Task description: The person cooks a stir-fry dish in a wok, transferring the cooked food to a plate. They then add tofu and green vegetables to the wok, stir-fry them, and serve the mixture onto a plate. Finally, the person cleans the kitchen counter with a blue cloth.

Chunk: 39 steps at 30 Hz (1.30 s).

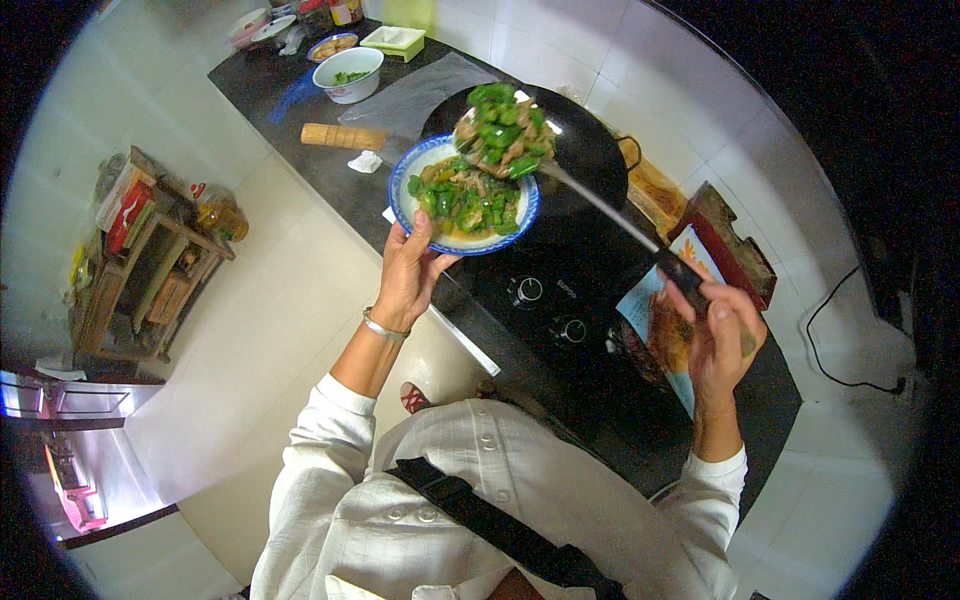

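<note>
My left hand grips a blue-rimmed bowl from its near side, thumb over the rim. Cooked green peppers with meat pieces and some sauce lie in it. My right hand is closed round the dark handle of a long metal ladle. A heap of the same peppers and meat fills the ladle's head, which is over the bowl's far right edge and hides part of it. Behind both is a black wok on the cooktop; its left part is covered by the ladle and food.
Two round knobs sit on the cooktop front. Left of the wok are a wooden rolling-pin-like piece, a crumpled white scrap and a white bowl with greens. A wooden shelf stands on the floor at left.
</note>
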Available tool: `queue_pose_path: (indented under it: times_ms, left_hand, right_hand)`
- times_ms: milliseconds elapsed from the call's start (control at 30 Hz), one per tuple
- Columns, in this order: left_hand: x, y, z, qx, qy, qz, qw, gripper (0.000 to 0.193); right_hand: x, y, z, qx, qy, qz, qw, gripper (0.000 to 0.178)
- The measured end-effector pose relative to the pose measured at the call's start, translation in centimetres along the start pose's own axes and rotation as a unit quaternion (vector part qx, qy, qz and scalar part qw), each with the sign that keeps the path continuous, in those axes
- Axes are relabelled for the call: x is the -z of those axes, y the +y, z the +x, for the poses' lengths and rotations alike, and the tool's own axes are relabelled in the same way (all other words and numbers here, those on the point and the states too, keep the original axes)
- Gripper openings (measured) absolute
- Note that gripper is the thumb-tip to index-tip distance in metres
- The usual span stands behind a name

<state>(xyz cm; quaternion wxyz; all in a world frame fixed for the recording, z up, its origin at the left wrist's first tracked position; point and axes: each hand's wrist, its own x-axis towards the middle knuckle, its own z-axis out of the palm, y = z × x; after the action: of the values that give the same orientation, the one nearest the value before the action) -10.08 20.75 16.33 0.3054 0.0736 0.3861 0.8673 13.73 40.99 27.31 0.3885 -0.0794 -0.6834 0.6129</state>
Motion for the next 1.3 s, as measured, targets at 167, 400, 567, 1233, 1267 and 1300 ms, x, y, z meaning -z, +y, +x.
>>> queue_pose_path:
  times_ms: [167, 400, 567, 1233, 1267, 1300]
  left_hand:
    - [-1.0, -0.5, 0.7, -0.003, -0.009, 0.044, 0.999, 0.044]
    - [-1.1, -1.0, 0.5, -0.005, -0.02, 0.033, 0.999, 0.047]
    - [-0.4, -1.5, 0.1, -0.02, -0.039, 0.005, 0.999, 0.047]
    - [5.8, 1.1, -8.8, -0.049, 0.069, 0.015, 0.996, 0.051]
    - [6.2, 1.1, -9.1, -0.049, 0.074, 0.015, 0.996, 0.051]
    - [6.5, 1.0, -9.3, -0.051, 0.078, 0.017, 0.996, 0.051]
  right_hand:
    - [-0.2, -0.7, -1.6, 0.097, -0.109, -0.171, 0.974, 0.014]
    - [0.9, 0.2, -0.8, 0.213, -0.088, -0.313, 0.921, 0.014]
    - [0.9, 1.4, 1.9, -0.025, 0.139, 0.062, 0.988, 0.017]
    - [-4.3, 9.0, 13.9, 0.149, -0.283, -0.34, 0.884, 0.011]
    - [-5.3, 7.9, 13.2, 0.165, -0.311, -0.362, 0.863, 0.013]
    - [-5.9, 8.3, 13.2, 0.171, -0.327, -0.383, 0.847, 0.014]
